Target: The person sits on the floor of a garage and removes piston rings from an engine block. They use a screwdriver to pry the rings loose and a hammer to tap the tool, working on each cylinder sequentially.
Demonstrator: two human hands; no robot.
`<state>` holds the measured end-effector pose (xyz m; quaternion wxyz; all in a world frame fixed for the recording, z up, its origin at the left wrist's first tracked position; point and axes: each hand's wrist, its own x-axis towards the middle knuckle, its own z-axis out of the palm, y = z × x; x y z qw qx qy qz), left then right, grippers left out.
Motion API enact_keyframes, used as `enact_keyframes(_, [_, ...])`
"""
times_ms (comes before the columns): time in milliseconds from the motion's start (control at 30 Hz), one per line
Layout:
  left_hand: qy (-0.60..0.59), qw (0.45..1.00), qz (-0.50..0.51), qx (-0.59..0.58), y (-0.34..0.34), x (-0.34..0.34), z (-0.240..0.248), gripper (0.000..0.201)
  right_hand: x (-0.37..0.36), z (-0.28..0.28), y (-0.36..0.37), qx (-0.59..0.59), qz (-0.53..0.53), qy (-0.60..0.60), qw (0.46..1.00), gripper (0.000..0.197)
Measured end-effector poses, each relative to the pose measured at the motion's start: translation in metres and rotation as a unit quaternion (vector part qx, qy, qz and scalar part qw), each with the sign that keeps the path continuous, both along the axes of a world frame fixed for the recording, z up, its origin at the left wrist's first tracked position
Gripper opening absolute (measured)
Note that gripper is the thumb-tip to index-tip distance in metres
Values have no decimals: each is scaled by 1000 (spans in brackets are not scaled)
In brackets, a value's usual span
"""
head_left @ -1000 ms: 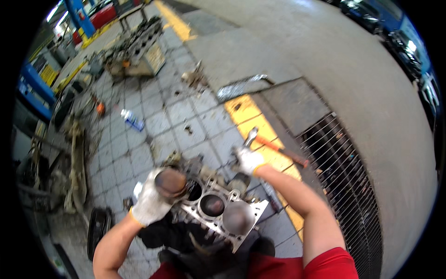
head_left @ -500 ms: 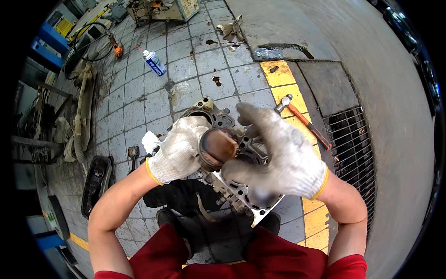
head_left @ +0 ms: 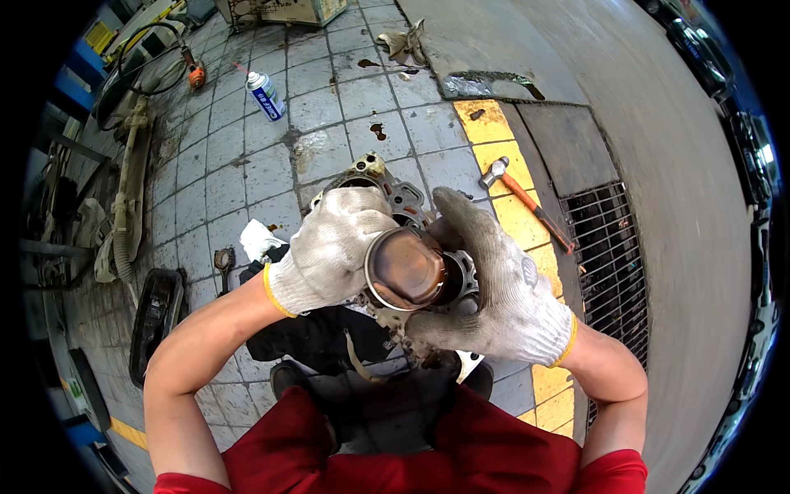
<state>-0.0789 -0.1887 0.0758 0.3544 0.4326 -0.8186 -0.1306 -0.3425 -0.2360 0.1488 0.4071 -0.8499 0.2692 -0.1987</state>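
Observation:
My left hand [head_left: 333,243], in a white knit glove, grips a piston [head_left: 405,267] by its side. The piston's round, brown-stained crown faces up at me. My right hand [head_left: 506,284], gloved the same way, is spread in a wide curve at the piston's right side. Its thumb lies close to the piston's lower edge; whether it touches, I cannot tell. Under both hands stands an engine block [head_left: 407,198] with round bores, partly covered by the gloves and the piston.
A ball-peen hammer [head_left: 527,202] lies right on the yellow stripe, beside a drain grate [head_left: 609,255]. A spray can [head_left: 265,96] stands far left. Nearer left are a connecting rod [head_left: 223,262], a white rag [head_left: 257,239], a black pan [head_left: 156,325] and black cloth [head_left: 300,337].
The piston has tipped so its crown faces me more fully and has shifted slightly right. My right hand's blur has gone; it remains spread, with its thumb lower beside the piston.

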Motion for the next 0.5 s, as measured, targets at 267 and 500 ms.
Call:
enact_keyframes(267, [-47,998,-29,-43,7,-2,8,41,4,-10,15,-107,1,-48,993,80])
enact_keyframes(500, [-39,994,-32,-94,9,0,10,36,12,-10,18,-112,29,-77,990,75])
